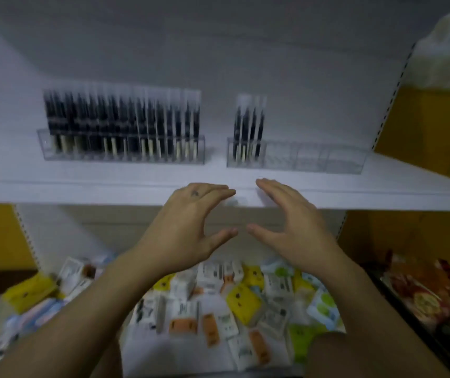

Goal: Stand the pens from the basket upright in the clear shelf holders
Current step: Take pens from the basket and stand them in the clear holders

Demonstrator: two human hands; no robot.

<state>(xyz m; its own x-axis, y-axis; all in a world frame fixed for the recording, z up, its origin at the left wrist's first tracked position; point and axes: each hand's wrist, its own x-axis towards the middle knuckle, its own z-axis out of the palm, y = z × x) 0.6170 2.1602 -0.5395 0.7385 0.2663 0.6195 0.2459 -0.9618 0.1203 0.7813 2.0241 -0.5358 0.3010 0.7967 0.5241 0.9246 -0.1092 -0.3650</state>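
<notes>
Nearest, a heap of small white, yellow and orange packets point(234, 304) lies low down; above it the left hand point(191, 225) and right hand point(292, 230) hover side by side, fingers spread and relaxed, grasping nothing, fingertips at the front edge of the white shelf point(82, 190); farther back, dark packaged pens point(121, 118) stand upright, filling the left clear plastic holder point(44, 148); a few more pens point(248, 126) stand at the left end of the right clear plastic holder point(327, 159).

Two bare forearms are extended forward, side by side. The left hand point(188, 227) and right hand point(297, 230) are held empty, fingers straight and angled inward, thumbs spread, thumb tips nearly touching.
</notes>
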